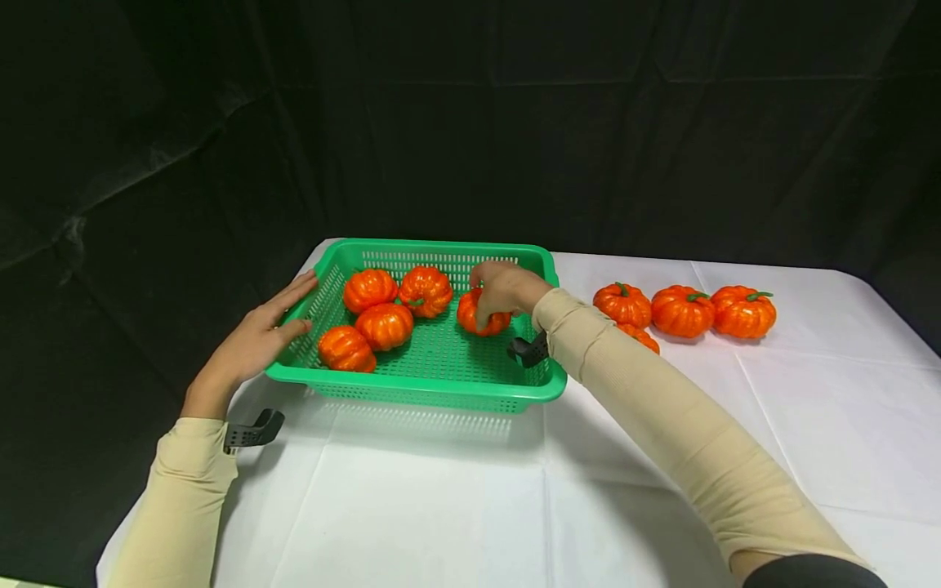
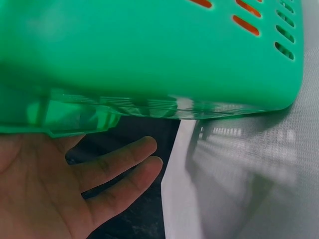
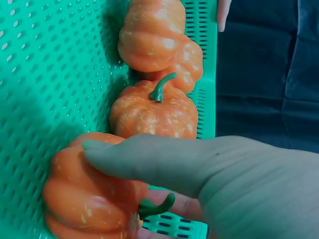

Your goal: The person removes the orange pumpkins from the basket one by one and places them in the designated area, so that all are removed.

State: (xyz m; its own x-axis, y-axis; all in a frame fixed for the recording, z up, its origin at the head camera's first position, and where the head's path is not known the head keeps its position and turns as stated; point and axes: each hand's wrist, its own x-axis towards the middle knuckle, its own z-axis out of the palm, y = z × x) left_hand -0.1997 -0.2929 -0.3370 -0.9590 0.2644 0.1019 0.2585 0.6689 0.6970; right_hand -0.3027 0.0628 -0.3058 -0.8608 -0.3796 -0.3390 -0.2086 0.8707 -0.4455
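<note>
In the head view, a green plastic basket [image 1: 412,388] stands on the white-covered table. My right hand [image 1: 509,287] reaches into its right half and grips a small orange pumpkin [image 3: 82,194] there, thumb laid across its side in the right wrist view. That pumpkin has a green stem turned toward the palm. My left hand [image 1: 253,339] rests against the basket's left rim with fingers extended; its palm faces the basket's underside edge in the left wrist view. Several other pumpkins [image 1: 385,327] sit together in the left half of the basket.
To the right of the basket, several more orange pumpkins [image 1: 682,312] lie on the white tablecloth [image 1: 831,392], one partly hidden behind my right forearm. A black curtain [image 1: 515,147] hangs behind the table and along its left side.
</note>
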